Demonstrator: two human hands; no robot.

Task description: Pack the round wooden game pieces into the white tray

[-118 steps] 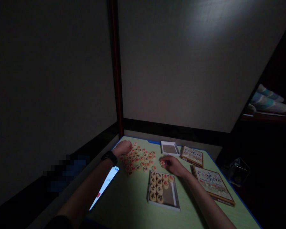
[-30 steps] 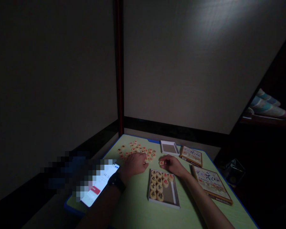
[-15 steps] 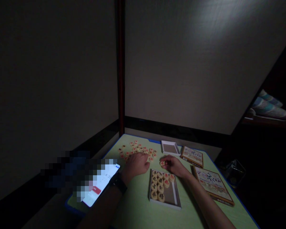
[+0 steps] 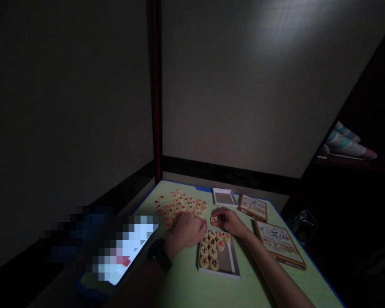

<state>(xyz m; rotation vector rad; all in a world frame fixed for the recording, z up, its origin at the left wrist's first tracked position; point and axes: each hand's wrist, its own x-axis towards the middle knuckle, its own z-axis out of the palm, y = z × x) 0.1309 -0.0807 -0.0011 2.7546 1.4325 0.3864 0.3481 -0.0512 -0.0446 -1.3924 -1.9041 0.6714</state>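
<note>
My right hand (image 4: 228,220) pinches a round Chinese chess piece (image 4: 213,219) with a red character, just beyond the shallow box tray (image 4: 226,261). Black- and red-marked pieces stand in rows in that tray, mostly on its left side. My left hand (image 4: 186,230), with a dark watch (image 4: 160,254) on its wrist, is over the near edge of the loose chess pieces (image 4: 182,201), by the tray's far left corner. Its fingers curl downward behind the back of the hand, so what they hold, if anything, is hidden.
A second shallow tray (image 4: 225,197) is at the table's far edge. Two printed boxes (image 4: 253,207) (image 4: 279,242) lie on the right side. A lit phone (image 4: 131,248), partly blurred out, is at the left edge. Walls close in the far side.
My left hand has drawn back from the loose pieces toward the tray, its fingers curling in. My right hand still holds its piece in nearly the same place. The view has shifted slightly.
</note>
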